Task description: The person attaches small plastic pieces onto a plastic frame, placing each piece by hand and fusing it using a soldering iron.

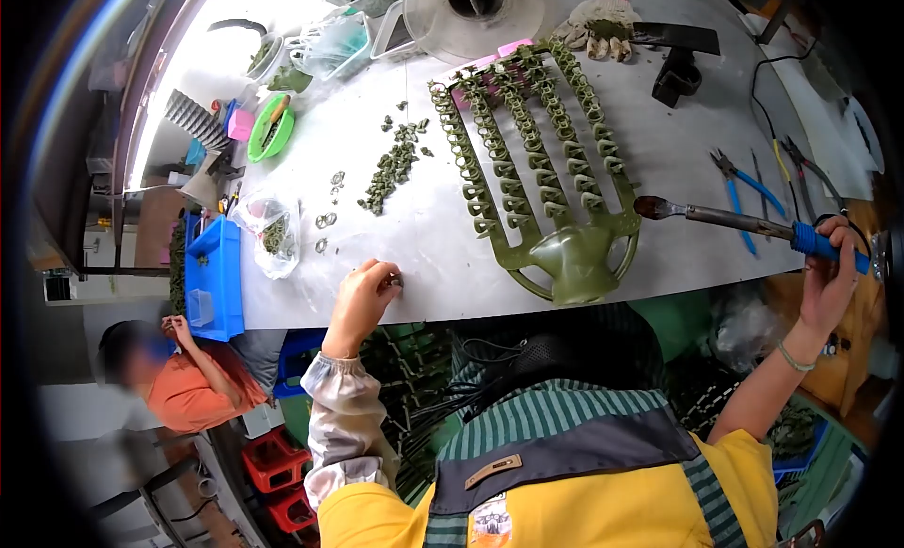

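Observation:
My right hand (pixel 829 275) is closed round the blue handle of a soldering iron (pixel 739 220). Its metal shaft points left, and the dark brown tip (pixel 650 207) is beside the base of a green wax tree (pixel 574 256). That tree lies on the table with several long arms lined with small ring-like pieces. At the table's front edge my left hand (pixel 363 301) pinches a small dark green piece (pixel 395 282), mostly hidden by the fingers. A pile of similar small green pieces (pixel 388 171) lies farther back, with a few loose rings (pixel 325 220) to its left.
Pliers (pixel 744 195) and cables lie at the right. A glove (pixel 598 25), a black holder (pixel 676 72) and a clear spool (pixel 471 21) are at the back. A plastic bag (pixel 273 237), green bowl (pixel 273 129) and blue tray (pixel 215 275) stand left. Another person (pixel 202 388) sits there.

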`<state>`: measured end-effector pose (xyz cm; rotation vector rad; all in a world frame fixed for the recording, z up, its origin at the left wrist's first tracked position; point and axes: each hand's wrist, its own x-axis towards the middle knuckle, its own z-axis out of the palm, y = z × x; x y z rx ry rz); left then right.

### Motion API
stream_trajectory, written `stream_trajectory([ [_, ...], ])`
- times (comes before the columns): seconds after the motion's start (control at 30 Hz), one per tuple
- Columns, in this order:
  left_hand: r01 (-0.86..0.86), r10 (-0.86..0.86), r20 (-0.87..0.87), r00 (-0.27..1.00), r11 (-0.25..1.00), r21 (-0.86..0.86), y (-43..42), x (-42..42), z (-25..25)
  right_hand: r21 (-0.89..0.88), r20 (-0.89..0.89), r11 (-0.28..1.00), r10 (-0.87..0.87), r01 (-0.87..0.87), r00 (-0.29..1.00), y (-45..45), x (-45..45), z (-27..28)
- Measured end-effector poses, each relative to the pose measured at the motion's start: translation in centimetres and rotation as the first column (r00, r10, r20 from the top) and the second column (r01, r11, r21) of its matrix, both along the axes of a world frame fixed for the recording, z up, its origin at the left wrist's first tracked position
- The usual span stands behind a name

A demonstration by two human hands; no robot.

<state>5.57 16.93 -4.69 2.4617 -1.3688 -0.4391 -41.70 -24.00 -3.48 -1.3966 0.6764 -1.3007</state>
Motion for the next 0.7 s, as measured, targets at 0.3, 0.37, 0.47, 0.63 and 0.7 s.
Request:
stream_trajectory([
  [0.3,-0.395,0.177,-0.517,0.837,0.850,-0.349,-7.1,-4.2,4.0,0.033,0.060,0.999,-0.023,0.021,0.998,2.0,1.8,1.9],
  [0.37,-0.256,0.007,-0.507,0.862,0.869,-0.423,-10.2,-6.6,5.0,0.028,0.083,1.000,-0.003,0.001,0.997,2.3,2.5,2.4],
  [0.47,-0.051,-0.216,-0.462,0.860,0.864,-0.501,-15.3,-10.4,6.4,0.020,0.094,1.000,0.022,-0.024,0.995,2.3,3.2,2.5],
  [0.63,0.118,-0.320,-0.288,0.903,0.827,-0.550,-21.4,-13.7,5.1,0.045,0.117,0.995,0.081,-0.087,0.990,1.8,4.0,2.0],
  [0.7,0.328,-0.357,0.066,0.932,0.750,-0.574,-22.9,-13.8,3.9,0.051,0.131,0.993,0.103,-0.110,0.986,1.6,4.3,1.6],
])
